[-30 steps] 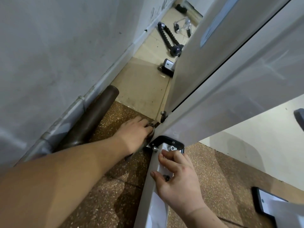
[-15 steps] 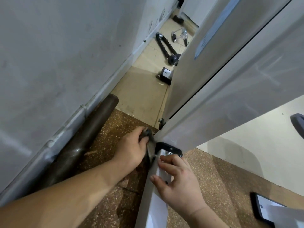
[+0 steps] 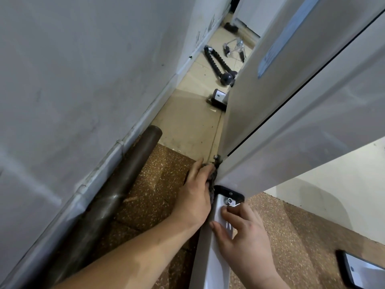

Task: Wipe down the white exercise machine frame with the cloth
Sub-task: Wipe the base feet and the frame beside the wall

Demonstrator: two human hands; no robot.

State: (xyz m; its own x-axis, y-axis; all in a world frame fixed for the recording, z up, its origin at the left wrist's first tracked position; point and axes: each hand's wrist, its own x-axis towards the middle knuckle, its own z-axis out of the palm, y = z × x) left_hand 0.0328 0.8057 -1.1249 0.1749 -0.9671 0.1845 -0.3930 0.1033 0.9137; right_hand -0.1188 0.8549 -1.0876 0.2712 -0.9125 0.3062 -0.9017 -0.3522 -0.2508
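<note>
The white exercise machine frame (image 3: 291,113) slants from the upper right down to a bolted joint near the floor, where a white base bar (image 3: 210,259) runs toward me. My left hand (image 3: 196,195) presses a dark grey cloth (image 3: 212,180) against the left side of that joint; only the cloth's edge shows past my fingers. My right hand (image 3: 243,232) rests flat on top of the base bar, just below the black bracket (image 3: 229,193) with its bolt, fingers spread.
A grey wall (image 3: 83,80) stands close on the left with a dark brown pipe (image 3: 116,190) lying along its foot. Black cable attachments (image 3: 216,63) and a frame foot (image 3: 217,99) lie on the beige floor beyond. Another black-capped foot (image 3: 360,272) sits at lower right.
My left hand has slid with the cloth from the floor side of the joint up along its left edge, nearer the base bar. My right hand has shifted slightly down the bar.
</note>
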